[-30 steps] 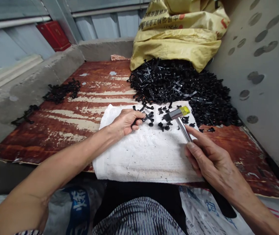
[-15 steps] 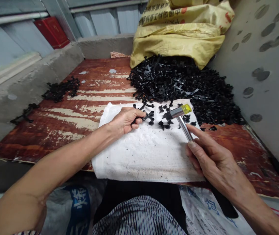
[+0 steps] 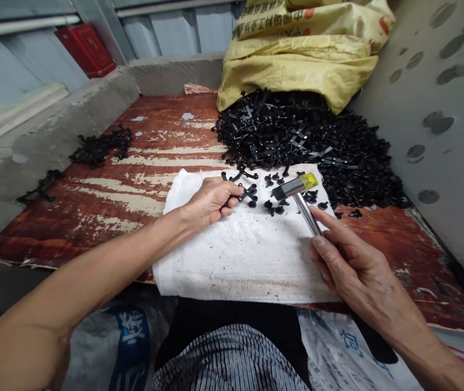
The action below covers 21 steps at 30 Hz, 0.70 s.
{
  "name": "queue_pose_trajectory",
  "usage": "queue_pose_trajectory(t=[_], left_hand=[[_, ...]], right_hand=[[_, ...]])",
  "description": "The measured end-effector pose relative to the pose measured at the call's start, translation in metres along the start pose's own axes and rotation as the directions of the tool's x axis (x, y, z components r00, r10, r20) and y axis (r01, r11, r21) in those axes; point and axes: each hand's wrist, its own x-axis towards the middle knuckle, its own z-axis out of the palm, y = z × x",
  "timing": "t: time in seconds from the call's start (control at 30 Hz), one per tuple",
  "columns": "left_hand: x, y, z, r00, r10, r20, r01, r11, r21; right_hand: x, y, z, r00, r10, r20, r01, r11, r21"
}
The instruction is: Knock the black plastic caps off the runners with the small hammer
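My left hand point(image 3: 214, 201) is closed on a black plastic part point(image 3: 248, 193) with jointed arms and round knobs, held over the white cloth point(image 3: 232, 260). The fingers hide the near end of that part. My right hand point(image 3: 345, 260) grips a mallet point(image 3: 292, 188) by its handle, the index finger stretched along the metal shaft. The mallet's head has a black face on the left and a yellow face on the right. It is just right of the held part, apart from it. Several small black round-headed pieces point(image 3: 279, 209) lie on the cloth around the mallet head.
A large heap of black plastic parts point(image 3: 288, 130) spills from a yellow woven sack point(image 3: 297, 76) at the back right. Smaller clusters of black parts point(image 3: 103, 145) lie at the left of the worn red board point(image 3: 166, 136). A spotted grey panel point(image 3: 427, 146) stands at right.
The hands, the mallet and the black part keep nearly the same places. Only a slight shift of the camera view shows.
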Motion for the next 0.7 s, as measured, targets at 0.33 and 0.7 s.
queue_pose_trajectory(t=[0.33, 0.7], left_hand=[[-0.004, -0.006, 0.006, 0.996, 0.018, -0.084, -0.017, 1.0, 0.014], [-0.01, -0.009, 0.006, 0.996, 0.034, -0.083, -0.033, 0.999, 0.011]], right_hand=[[0.017, -0.015, 0.008, 0.901, -0.431, 0.046, 0.424, 0.854, -0.301], [0.016, -0.032, -0.001, 0.852, -0.524, 0.01, 0.487, 0.784, -0.386]])
